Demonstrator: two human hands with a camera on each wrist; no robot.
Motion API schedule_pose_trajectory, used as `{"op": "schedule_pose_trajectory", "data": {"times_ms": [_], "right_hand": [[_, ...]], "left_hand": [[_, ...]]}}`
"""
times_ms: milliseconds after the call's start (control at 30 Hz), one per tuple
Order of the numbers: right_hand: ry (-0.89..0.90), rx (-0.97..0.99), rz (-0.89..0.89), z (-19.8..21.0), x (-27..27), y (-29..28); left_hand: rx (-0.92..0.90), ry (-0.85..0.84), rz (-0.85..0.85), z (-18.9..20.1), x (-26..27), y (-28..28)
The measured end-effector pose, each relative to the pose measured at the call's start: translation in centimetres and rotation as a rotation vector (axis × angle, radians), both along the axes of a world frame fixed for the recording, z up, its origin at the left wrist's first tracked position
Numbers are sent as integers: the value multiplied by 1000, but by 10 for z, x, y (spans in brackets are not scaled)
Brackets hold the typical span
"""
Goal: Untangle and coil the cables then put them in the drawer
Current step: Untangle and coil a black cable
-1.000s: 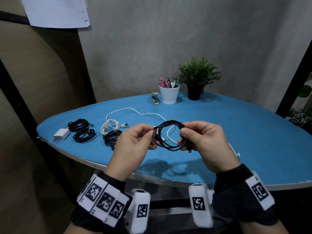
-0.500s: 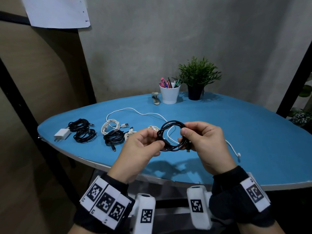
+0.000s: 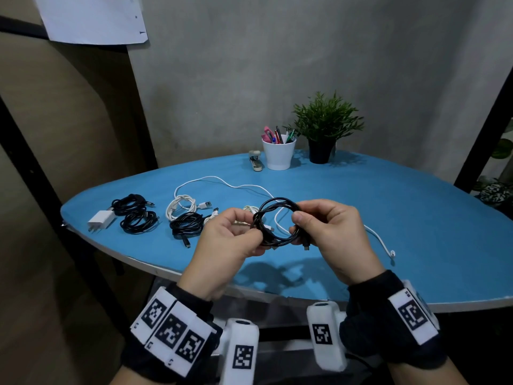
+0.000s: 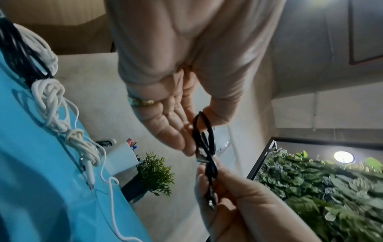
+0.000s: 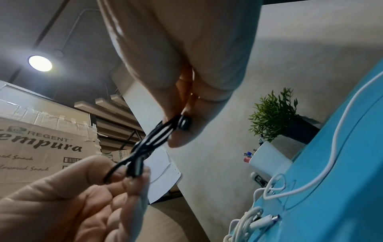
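Note:
A black cable [image 3: 279, 205] wound into a small coil is held up over the blue table's [image 3: 416, 232] front part. My left hand [image 3: 254, 232] pinches the coil's left side between thumb and fingers. My right hand [image 3: 297, 227] grips its right side, where a plug end hangs down. The left wrist view shows the coil [image 4: 204, 147] edge-on between the left hand [image 4: 196, 129] above and the right hand [image 4: 215, 188] below. In the right wrist view the right hand [image 5: 179, 129] holds the coil [image 5: 153, 139] from above. No drawer is in view.
On the table's left lie two black coils [image 3: 136, 215] by a white charger [image 3: 101, 220], a white coil [image 3: 180, 207] and another black coil [image 3: 186, 227]. A long loose white cable [image 3: 244, 187] runs behind my hands. A pen cup [image 3: 279, 154], stapler [image 3: 255, 162] and plant [image 3: 324, 129] stand at the back.
My left hand's fingers have slid further onto the coil's left side and drawn it tighter. The right hand keeps its grip and both hands stay in about the same place.

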State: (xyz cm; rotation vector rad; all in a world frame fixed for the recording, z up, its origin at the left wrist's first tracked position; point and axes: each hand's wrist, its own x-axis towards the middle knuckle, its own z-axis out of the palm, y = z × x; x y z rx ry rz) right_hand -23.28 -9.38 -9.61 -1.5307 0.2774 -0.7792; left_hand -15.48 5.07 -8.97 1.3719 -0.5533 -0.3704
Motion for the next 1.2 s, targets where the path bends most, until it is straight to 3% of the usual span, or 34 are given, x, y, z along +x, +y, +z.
{"op": "schedule_pose_trajectory", "data": {"times_ms": [300,433,733,967,1200], "right_hand": [[10,-123,-20,-1,2,2],[16,-100,-33,0,2,1],[10,-40,-37,0,1,-1],[75,-232,-119,0,0,2],[123,-475,-209,1,0,5]], "left_hand": [[-219,157,-71,9,2,-6],[-181,245,-168,6,3,-4],[-111,210,-378,-2,1,-2],[-291,410,-465,-11,6,-2],[-306,423,-501,-16,3,-8]]}}
